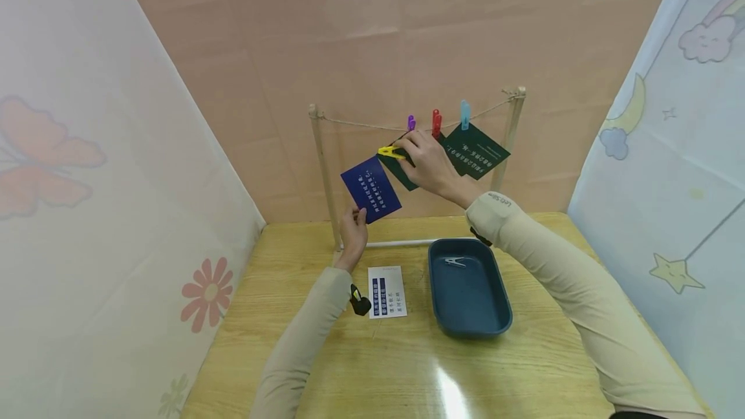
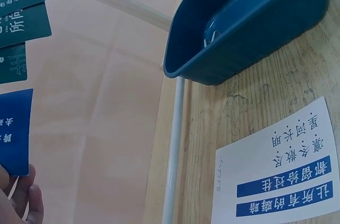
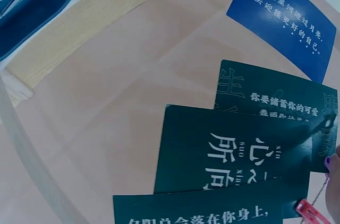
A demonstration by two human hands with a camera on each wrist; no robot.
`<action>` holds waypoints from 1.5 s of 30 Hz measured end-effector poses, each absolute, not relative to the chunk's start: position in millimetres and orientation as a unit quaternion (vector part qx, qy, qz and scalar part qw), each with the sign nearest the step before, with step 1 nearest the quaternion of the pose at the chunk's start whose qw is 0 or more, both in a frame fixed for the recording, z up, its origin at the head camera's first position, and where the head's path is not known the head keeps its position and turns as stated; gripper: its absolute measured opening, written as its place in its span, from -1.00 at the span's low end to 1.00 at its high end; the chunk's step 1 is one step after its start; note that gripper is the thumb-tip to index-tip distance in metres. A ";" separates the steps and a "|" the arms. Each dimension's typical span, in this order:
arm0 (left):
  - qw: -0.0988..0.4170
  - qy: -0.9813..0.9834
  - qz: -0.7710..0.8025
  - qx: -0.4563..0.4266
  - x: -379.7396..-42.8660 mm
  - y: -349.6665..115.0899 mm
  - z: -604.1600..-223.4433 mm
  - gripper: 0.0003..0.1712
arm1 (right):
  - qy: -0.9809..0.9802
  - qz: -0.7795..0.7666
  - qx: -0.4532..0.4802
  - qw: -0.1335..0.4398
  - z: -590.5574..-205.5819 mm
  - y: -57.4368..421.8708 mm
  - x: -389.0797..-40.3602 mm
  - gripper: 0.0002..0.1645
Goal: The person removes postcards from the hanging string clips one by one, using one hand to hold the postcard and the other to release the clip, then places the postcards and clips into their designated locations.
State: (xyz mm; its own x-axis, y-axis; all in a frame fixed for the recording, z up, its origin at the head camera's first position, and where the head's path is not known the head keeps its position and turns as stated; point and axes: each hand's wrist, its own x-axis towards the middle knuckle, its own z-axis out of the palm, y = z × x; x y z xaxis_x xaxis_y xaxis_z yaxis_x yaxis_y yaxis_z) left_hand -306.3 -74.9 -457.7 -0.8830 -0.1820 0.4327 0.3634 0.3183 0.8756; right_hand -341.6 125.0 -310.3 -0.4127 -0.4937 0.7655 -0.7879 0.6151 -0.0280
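Observation:
My left hand (image 1: 353,231) pinches a dark blue card (image 1: 371,189) with white writing by its lower corner. The card is tilted, just below the string (image 1: 367,125). Between the thumb and fingers of my right hand (image 1: 432,165) is a yellow clothespin (image 1: 388,152), pointing left near the blue card's upper corner. Dark green cards hang overlapping from the string; the rightmost green card (image 1: 477,152) shows most fully in the head view. Purple (image 1: 411,123), red (image 1: 436,123) and light blue (image 1: 465,115) clothespins sit along the string. My right hand partly hides the green cards behind it.
Wooden posts (image 1: 323,173) hold up the string, with a white bar (image 1: 396,243) low between them. A dark blue tray (image 1: 470,328) holds a pale clothespin (image 1: 454,262). Left of it, a white card (image 1: 396,290) with blue bands lies on the wooden table (image 1: 407,367).

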 end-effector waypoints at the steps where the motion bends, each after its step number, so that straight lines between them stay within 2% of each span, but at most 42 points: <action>1: 0.232 -0.778 -0.581 -0.056 -305.6 -75.2 -457.9 -0.85 | -0.818 0.196 0.393 0.372 -311.9 125.5 -341.2 -0.67; 10: 0.214 -0.785 -0.580 -0.037 -302.4 -76.4 -462.9 -0.82 | -0.823 0.187 0.396 0.362 -322.6 128.3 -339.4 -0.68; 34: 0.225 -0.795 -0.562 -0.027 -304.5 -80.7 -475.3 -0.81 | -0.829 0.176 0.396 0.353 -340.4 136.1 -338.9 -0.66; 45: 0.210 -0.798 -0.565 -0.028 -300.7 -82.8 -477.8 -0.84 | -0.839 0.174 0.384 0.345 -346.5 142.2 -335.9 -0.64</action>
State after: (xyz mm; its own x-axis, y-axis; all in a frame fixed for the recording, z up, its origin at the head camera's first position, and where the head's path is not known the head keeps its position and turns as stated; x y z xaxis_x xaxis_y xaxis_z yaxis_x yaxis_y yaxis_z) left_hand -300.7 -82.8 -477.8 -0.9104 -0.1920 0.3666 0.2820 0.3605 0.8891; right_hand -335.9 142.2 -346.5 -0.4668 -0.5247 0.7119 -0.7641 0.6445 -0.0260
